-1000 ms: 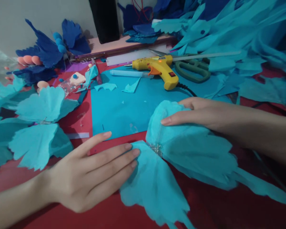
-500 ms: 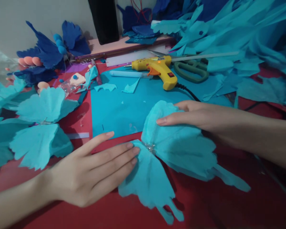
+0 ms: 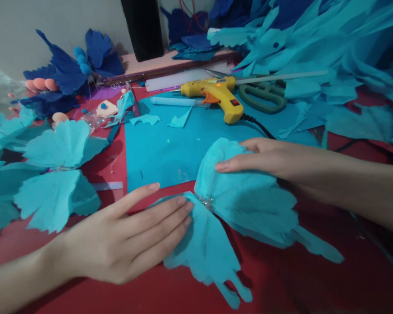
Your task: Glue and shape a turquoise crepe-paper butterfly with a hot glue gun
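Note:
A turquoise crepe-paper butterfly (image 3: 252, 205) lies on the red table surface, with a silvery wire-like binding (image 3: 206, 202) at its middle. My left hand (image 3: 134, 235) rests flat on its left wing, fingers stretched out and thumb apart. At the upper edge of the right wing, my right hand (image 3: 265, 159) has its thumb on top and the other fingers behind the paper, mostly hidden. Wing tails point toward the front and the right.
A yellow glue gun (image 3: 221, 96) with a glue stick lies on a blue sheet (image 3: 163, 148), near green-handled scissors (image 3: 265, 96) and a pale blue pen (image 3: 173, 102). Another turquoise butterfly (image 3: 57, 192) sits left. Blue butterflies (image 3: 68, 65), a black phone-like slab (image 3: 144, 30) and paper scraps stand behind.
My left hand has shifted very slightly to the right over the left wing. The right hand and the butterfly look almost unmoved.

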`<state>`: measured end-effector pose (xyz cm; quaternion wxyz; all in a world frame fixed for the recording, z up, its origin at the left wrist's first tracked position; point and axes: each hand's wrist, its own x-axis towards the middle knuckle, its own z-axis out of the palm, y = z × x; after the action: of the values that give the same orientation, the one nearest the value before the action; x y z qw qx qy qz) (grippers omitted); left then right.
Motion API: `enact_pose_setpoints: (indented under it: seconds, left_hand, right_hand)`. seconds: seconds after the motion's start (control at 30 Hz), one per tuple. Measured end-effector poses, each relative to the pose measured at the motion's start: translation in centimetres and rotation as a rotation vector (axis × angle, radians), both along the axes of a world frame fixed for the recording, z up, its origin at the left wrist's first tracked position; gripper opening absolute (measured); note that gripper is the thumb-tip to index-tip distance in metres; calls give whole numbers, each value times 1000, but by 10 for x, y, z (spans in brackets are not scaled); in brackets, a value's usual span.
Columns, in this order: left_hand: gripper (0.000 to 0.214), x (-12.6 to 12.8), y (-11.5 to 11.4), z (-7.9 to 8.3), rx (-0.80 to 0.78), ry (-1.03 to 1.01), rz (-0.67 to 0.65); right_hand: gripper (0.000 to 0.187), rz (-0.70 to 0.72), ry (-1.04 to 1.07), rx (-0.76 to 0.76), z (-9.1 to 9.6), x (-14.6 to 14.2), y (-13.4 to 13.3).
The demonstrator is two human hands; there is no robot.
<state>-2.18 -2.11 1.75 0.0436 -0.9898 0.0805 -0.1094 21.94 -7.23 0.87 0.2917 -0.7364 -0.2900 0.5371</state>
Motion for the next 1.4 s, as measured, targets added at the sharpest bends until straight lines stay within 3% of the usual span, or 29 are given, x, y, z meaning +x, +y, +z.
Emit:
enact_pose_setpoints:
  seconds: [0.13, 0.27, 0.37, 0.47, 0.53, 0.63, 0.83, 1.07, 1.4]
  left_hand:
    - [31, -4, 5, 3, 24, -70, 116]
    - [34, -1, 9, 7, -156, -100, 275]
    - [44, 3, 6, 10, -368, -129, 427]
    - [46, 3, 3, 10, -731, -209, 609]
    - [43, 0, 4, 10, -979, -245, 662]
    - [32, 0, 7, 11, -1132, -228, 725]
    - [19, 14, 5, 20, -1083, -15, 825]
    - [11, 34, 4, 29, -991, 132, 815]
    - [14, 51, 17, 32, -1000, 290, 833]
  right_hand:
    - [49, -169, 56, -120, 4, -2, 1]
    - [32, -173, 152, -35, 5, 0, 3]
    - [25, -136, 215, 52, 5, 1, 4]
    - [28, -163, 285, 127, 6, -1, 3]
    - [33, -151, 330, 172, 7, -4, 1]
    - [32, -33, 396, 297, 9, -9, -3]
    - [31, 112, 313, 413, 12, -16, -10]
    - [31, 184, 190, 448, 13, -17, -13]
    - [34, 125, 231, 498, 9, -15, -8]
